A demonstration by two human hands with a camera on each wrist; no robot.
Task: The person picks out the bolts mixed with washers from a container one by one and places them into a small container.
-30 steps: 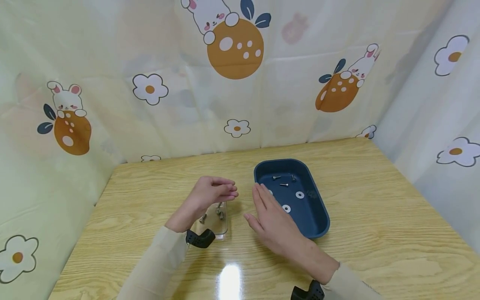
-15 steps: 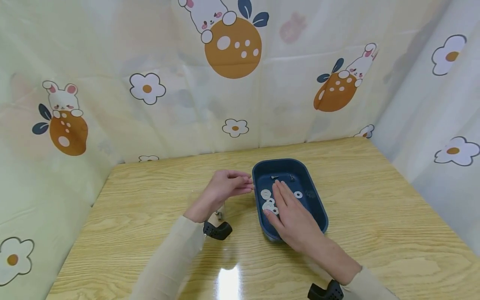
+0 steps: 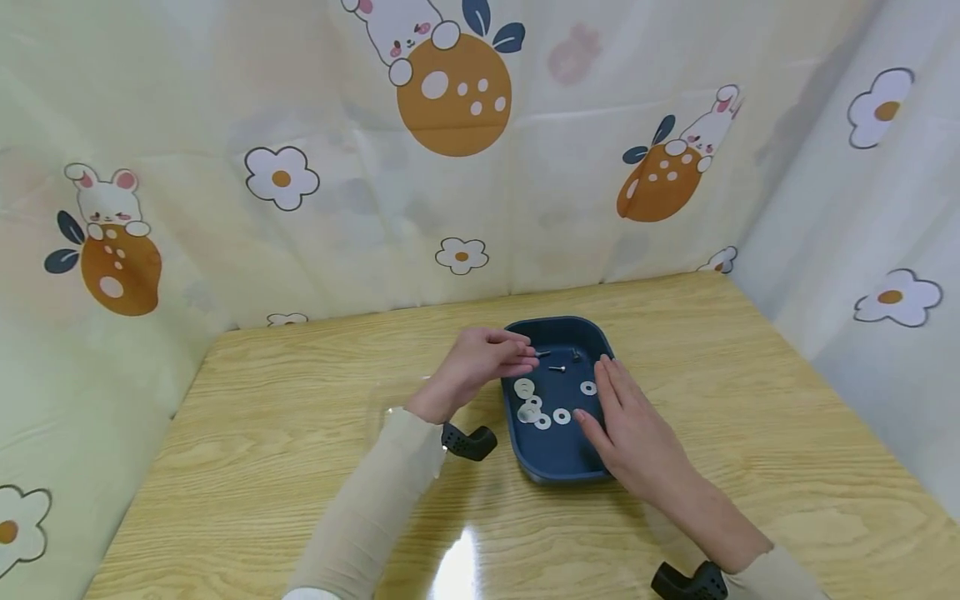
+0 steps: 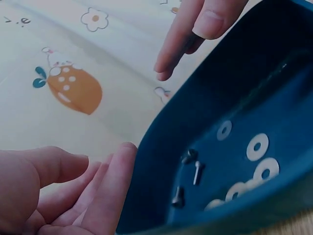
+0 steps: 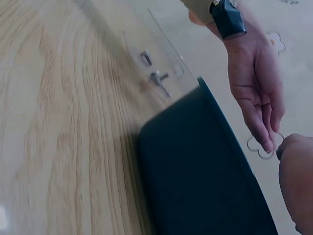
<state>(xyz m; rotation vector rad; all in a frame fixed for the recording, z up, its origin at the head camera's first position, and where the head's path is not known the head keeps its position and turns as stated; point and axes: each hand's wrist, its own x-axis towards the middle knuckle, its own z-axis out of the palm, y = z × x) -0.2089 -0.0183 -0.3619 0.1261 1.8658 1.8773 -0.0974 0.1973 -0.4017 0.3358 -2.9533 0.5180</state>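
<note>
Head view: my left hand [image 3: 480, 362] reaches over the tray [image 3: 558, 462] rim at frame centre, fingers loose, empty. Right hand [image 3: 633, 425] lies flat along the right rim. Washers [image 3: 542, 408] cluster centre-left; a nudge could tip the tray.

Left wrist: screws [image 4: 195, 171] lower centre look small and likely to slip.

Right wrist: clear plate [image 5: 156, 73], upper middle, sits near the tray.

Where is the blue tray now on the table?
In the head view the blue tray sits mid-table, between the left hand at its left rim and the right hand over its right side.
</note>
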